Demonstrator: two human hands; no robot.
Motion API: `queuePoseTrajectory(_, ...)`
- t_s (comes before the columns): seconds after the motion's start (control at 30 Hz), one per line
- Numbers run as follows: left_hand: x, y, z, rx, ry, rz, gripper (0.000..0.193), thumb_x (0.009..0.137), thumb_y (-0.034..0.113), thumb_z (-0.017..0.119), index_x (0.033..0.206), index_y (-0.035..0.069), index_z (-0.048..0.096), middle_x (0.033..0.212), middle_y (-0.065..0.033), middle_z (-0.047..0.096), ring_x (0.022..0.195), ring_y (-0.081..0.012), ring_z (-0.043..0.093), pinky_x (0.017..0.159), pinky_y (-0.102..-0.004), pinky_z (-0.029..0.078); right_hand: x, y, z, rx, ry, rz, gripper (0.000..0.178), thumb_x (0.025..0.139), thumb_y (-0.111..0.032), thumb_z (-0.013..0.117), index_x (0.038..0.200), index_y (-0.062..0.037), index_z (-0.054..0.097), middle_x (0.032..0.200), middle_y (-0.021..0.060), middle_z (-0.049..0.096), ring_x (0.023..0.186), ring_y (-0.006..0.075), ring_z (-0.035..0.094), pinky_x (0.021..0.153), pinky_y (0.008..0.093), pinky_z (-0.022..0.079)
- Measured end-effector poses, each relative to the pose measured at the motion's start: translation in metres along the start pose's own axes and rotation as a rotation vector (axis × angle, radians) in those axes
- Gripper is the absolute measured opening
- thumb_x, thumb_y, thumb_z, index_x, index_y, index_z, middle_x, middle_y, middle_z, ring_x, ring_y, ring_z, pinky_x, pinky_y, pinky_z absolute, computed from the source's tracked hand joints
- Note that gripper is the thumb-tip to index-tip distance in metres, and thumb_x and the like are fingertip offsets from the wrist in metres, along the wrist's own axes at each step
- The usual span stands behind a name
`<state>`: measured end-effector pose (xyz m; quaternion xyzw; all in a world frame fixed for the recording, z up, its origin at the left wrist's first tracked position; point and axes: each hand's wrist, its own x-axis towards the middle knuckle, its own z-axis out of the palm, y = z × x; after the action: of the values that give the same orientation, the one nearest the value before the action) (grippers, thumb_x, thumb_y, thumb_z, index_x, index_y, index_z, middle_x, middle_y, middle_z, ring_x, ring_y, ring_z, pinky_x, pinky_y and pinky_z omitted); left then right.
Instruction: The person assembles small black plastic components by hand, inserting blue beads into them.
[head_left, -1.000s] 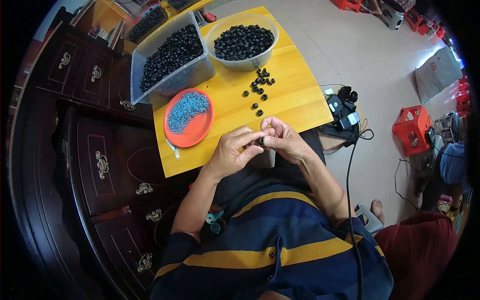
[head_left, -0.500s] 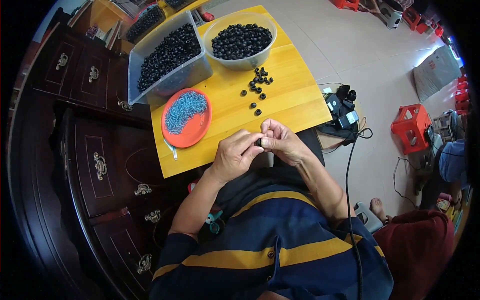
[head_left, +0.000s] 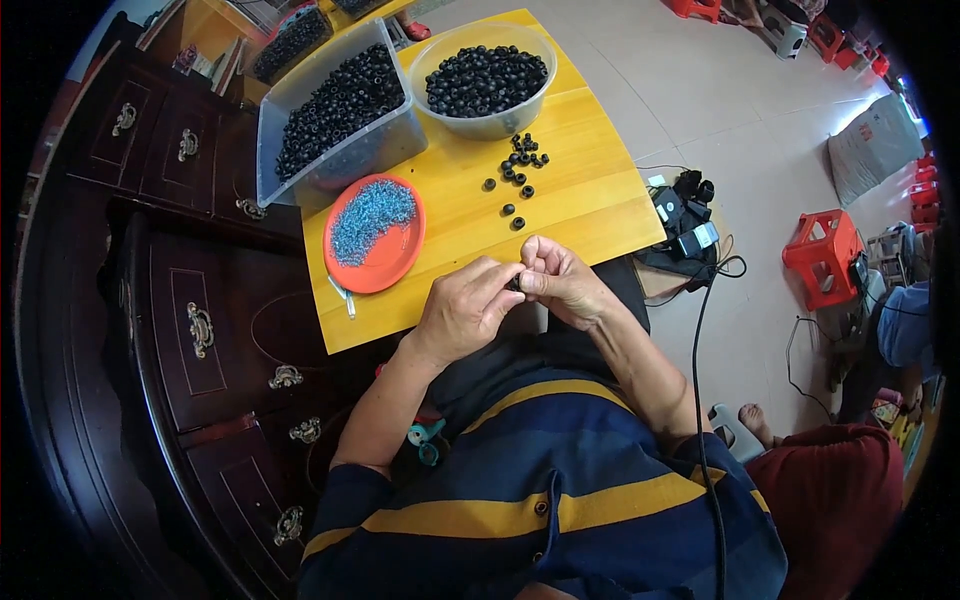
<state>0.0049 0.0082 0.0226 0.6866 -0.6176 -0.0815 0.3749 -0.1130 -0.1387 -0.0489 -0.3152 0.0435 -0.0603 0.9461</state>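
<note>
My left hand (head_left: 460,308) and my right hand (head_left: 566,285) meet just off the near edge of the yellow table (head_left: 590,190). Between their fingertips is a small round black piece (head_left: 515,284), mostly covered; both hands pinch it. Several loose round black pieces, some with a hole, lie on the table beyond my hands, the nearest being a black ring-like piece (head_left: 518,223). To the left, an orange-red plate (head_left: 403,258) carries a heap of tiny clear-blue pieces (head_left: 372,218).
Behind the plate stands a translucent rectangular bin (head_left: 375,153) of black pieces, beside a round clear tub (head_left: 485,128) of more. A slim white item (head_left: 343,297) lies by the plate. Dark wooden drawers (head_left: 215,350) flank my left; a black cable (head_left: 697,370) hangs at right.
Both hands stay nearly in place, still pinching the black piece. My left forearm has shifted slightly left; the view has moved a little.
</note>
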Motion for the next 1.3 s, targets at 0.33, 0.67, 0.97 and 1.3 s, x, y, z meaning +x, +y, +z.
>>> queuePoseTrajectory(0.33,-0.004,-0.012,0.006,0.005,0.057,-0.002,0.028,0.085,0.008,0.073,0.111,0.002,0.066,0.082,-0.0122,0.062,0.07,-0.028,0.064,0.062,-0.0353,0.051,0.005,0.009,-0.003,-0.088,0.108,-0.05,0.024,0.087,-0.015,0.079,0.085,-0.0115,0.055,0.078,-0.0014,0.062,0.071,0.0075,0.058,0.067,0.0213,0.047)
queuePoseTrajectory(0.67,-0.012,-0.01,0.019,-0.031,0.192,-0.198,0.021,0.083,0.007,0.075,0.101,0.003,0.065,0.078,-0.0103,0.063,0.066,-0.0246,0.066,0.06,-0.0343,0.053,0.003,0.021,0.008,0.111,0.225,-0.035,0.022,0.093,-0.012,0.07,0.114,-0.0072,0.066,0.096,0.0011,0.068,0.085,0.0091,0.064,0.078,0.0236,0.052)
queuePoseTrajectory(0.97,-0.007,-0.021,0.019,0.019,0.127,-0.202,0.02,0.097,0.019,0.058,0.087,0.002,0.058,0.072,-0.0155,0.06,0.061,-0.0307,0.061,0.056,-0.0378,0.047,0.003,0.03,0.005,-0.201,0.281,-0.165,0.018,0.097,-0.01,0.064,0.114,-0.0042,0.064,0.097,0.0019,0.067,0.087,0.0098,0.062,0.08,0.025,0.052)
queuePoseTrajectory(1.3,-0.01,-0.024,0.03,-0.252,0.139,-0.375,0.032,0.104,0.026,0.049,0.083,0.002,0.055,0.064,-0.01,0.053,0.055,-0.0204,0.056,0.054,-0.0342,0.045,0.005,0.027,0.012,-0.265,0.233,-0.2,0.01,0.098,-0.012,0.064,0.104,-0.0055,0.059,0.09,0.001,0.063,0.081,0.0087,0.058,0.077,0.0239,0.049)
